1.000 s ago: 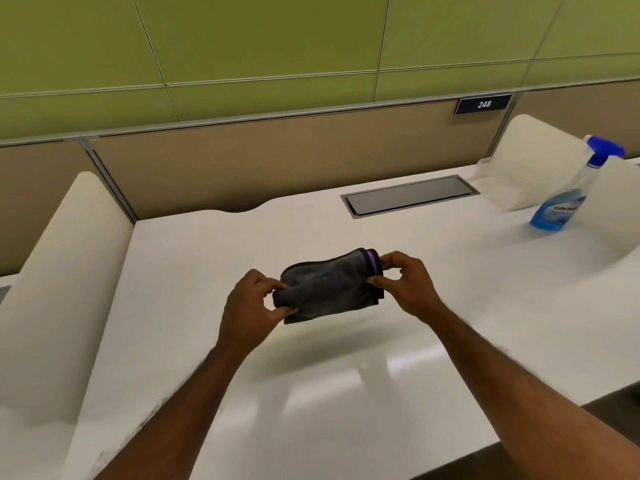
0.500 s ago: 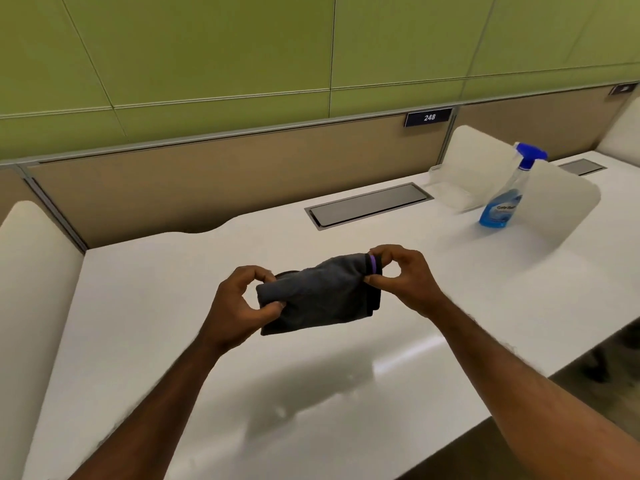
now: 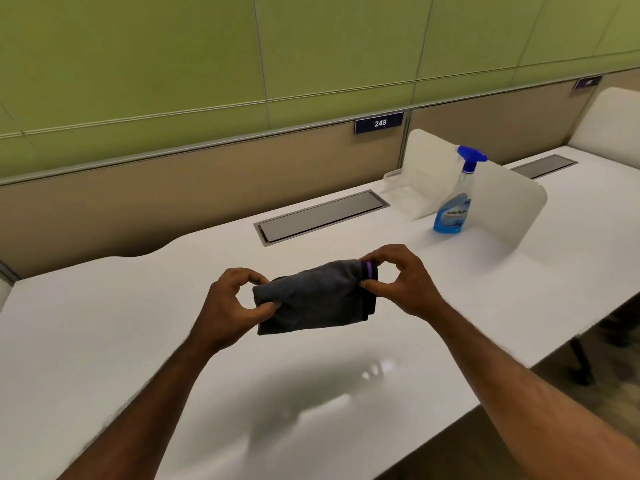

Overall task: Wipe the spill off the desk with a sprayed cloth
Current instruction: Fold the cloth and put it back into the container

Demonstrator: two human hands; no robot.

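Observation:
A folded dark grey cloth [image 3: 317,297] with a purple edge stripe hangs above the white desk [image 3: 104,323]. My left hand [image 3: 228,306] pinches its left end between thumb and fingers. My right hand [image 3: 401,282] pinches its right end at the purple stripe. A spray bottle [image 3: 453,199] with blue liquid and a blue trigger head stands upright at the back right of the desk, apart from both hands. A small wet glint [image 3: 375,370] shows on the desk in front of the cloth; I cannot tell whether it is the spill or a reflection.
A metal cable hatch [image 3: 322,216] is set into the desk behind the cloth. Translucent white dividers [image 3: 505,202] stand around the bottle at the right. A beige panel with a plate reading 248 [image 3: 379,123] backs the desk. The front edge drops to the floor at lower right.
The view has swung to the right, so the bottle and number plate sit nearer the middle of the frame. Both hands keep hold of the cloth in much the same pose.

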